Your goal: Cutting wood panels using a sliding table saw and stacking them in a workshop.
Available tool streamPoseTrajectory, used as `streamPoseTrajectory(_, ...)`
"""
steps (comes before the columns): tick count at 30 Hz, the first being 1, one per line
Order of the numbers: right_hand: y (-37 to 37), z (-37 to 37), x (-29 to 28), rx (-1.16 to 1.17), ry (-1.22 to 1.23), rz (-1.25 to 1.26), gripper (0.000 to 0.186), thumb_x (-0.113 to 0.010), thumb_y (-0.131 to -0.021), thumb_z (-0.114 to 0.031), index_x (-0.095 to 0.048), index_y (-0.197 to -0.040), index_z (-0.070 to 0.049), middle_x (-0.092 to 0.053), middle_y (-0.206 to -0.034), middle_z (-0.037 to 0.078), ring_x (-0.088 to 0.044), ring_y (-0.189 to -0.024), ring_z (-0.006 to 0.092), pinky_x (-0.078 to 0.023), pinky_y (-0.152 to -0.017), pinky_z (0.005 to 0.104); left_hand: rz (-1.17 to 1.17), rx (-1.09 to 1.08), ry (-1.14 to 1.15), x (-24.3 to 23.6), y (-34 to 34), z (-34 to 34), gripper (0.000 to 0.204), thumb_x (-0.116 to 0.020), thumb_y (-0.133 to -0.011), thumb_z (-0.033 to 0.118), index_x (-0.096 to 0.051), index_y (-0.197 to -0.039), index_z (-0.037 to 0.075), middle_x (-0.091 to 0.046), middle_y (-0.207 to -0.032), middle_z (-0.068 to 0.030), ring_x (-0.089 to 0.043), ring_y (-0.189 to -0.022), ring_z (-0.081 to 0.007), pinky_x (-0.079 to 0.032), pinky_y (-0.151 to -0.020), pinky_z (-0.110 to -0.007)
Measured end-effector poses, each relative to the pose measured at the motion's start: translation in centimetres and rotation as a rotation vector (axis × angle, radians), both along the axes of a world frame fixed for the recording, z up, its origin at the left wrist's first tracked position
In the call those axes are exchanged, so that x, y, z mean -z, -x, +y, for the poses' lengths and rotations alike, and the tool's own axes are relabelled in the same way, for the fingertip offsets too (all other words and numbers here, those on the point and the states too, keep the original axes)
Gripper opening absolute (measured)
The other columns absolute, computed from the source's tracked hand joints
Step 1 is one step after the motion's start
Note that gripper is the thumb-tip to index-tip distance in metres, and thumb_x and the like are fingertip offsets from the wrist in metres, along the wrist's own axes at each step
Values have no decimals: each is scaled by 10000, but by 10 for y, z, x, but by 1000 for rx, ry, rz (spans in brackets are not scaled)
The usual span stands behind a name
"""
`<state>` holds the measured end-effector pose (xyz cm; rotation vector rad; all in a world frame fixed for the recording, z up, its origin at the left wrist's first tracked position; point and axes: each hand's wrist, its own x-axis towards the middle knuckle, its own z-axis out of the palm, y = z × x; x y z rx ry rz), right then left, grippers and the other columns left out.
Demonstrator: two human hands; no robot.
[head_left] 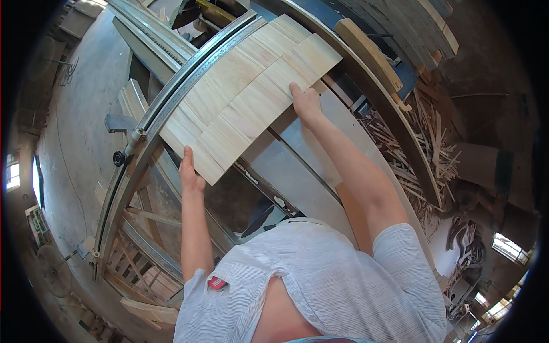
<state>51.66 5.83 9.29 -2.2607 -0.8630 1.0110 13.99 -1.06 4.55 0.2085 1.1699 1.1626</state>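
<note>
A wide, pale wooden panel (240, 91) with visible grain and joint lines lies across the saw table (274, 166). Its far left edge runs along a metal fence rail (203, 71) with a scale strip. My left hand (191, 174) grips the panel's near left corner, thumb up along the edge and the other fingers mostly hidden. Farther right, my right hand (307, 106) holds the near edge, its thumb on top and fingers tucked beneath. The panel's outline is stepped at the right end; whether it is one piece or several laid together I cannot tell.
A black clamp knob (119, 158) sits on the rail's left end. To the right, a long dark curved edge (394, 108) passes a wooden block (369, 54). Thin offcut strips (434, 148) are heaped beyond it. Stacked boards (412, 28) stand at the far right.
</note>
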Motion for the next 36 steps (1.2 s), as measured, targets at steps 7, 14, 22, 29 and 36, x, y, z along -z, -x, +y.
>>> streamPoseTrajectory(7,-6,2,8,20,-36,-49,858,-565,-940,-565,-525,-1278,222,-503,-1335,465,-524,-1270,548,-418,-1111,510,162,114,22,-3,1,16,588,-567,-1056,417,-508,-1426,-35,-614,-1396,-131,-597,-1253,-281,-461,-1090,-417)
streamPoseTrajectory(14,9,3,16,-1,-20,-65,843,-554,-947,-575,-554,-1250,212,-536,-1296,462,-539,-1259,541,-432,-1102,502,415,70,39,-5,3,11,618,-643,-1021,399,-514,-1290,-142,-629,-1267,-177,-623,-1141,-241,-504,-983,-375)
streamPoseTrajectory(22,0,3,23,11,2,-99,786,-572,-958,-538,-575,-1224,202,-582,-1255,426,-585,-1213,512,-458,-1039,499,559,172,117,-13,3,19,590,-667,-1004,410,-553,-1258,-111,-658,-1187,-166,-647,-1044,-242,-524,-920,-377)
streamPoseTrajectory(29,2,1,18,108,-42,54,725,-616,-942,-505,-622,-1154,189,-652,-1171,352,-638,-1089,437,-490,-941,474,117,127,-1,7,23,14,581,-690,-999,366,-545,-1323,-94,-633,-1327,-141,-623,-1182,-236,-480,-1041,-373)
streamPoseTrajectory(36,20,-7,23,120,-62,42,724,-606,-928,-509,-650,-1146,180,-630,-1220,400,-607,-1193,511,-466,-1030,495,24,99,12,20,48,-3,542,-687,-1000,338,-567,-1356,-52,-656,-1334,-132,-629,-1215,-257,-482,-1071,-401)
